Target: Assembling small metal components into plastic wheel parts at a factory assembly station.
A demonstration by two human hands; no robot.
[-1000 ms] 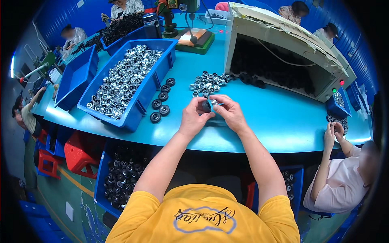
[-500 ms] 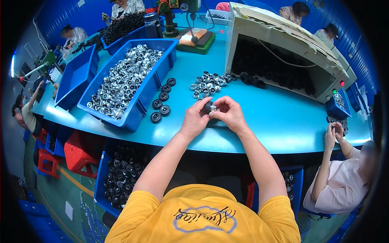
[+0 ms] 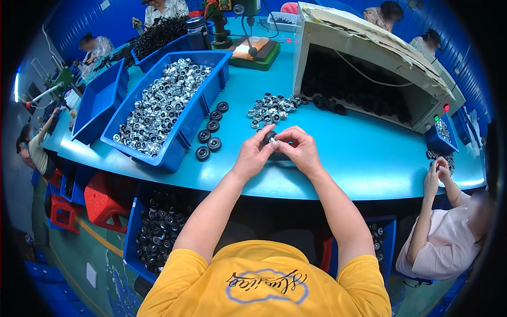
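Observation:
Over the near part of the table, my left hand (image 3: 251, 157) grips a black rubber tyre (image 3: 268, 136) between thumb and fingers. My right hand (image 3: 300, 150) pinches a small silver wheel hub (image 3: 273, 140) against the tyre's opening; fingers partly cover both, so how far the hub sits inside cannot be told. Just beyond my hands lies a loose pile of silver hubs (image 3: 270, 109) with dark centres. Left of my hands, several black wheels (image 3: 213, 126) form a short double row beside a blue bin (image 3: 174, 153) heaped with more hubs.
A metal box oven (image 3: 364, 39) with black tyres inside stands at the back right. Behind the bin are an empty blue tray (image 3: 100, 100) and a green press (image 3: 264, 63). A bin of black wheels (image 3: 156, 232) sits below the table edge. A co-worker (image 3: 443, 232) works at right.
The tyre and hub have turned in my fingers, and the tyre's round side now shows more. My right fingertips have shifted closer to my left ones.

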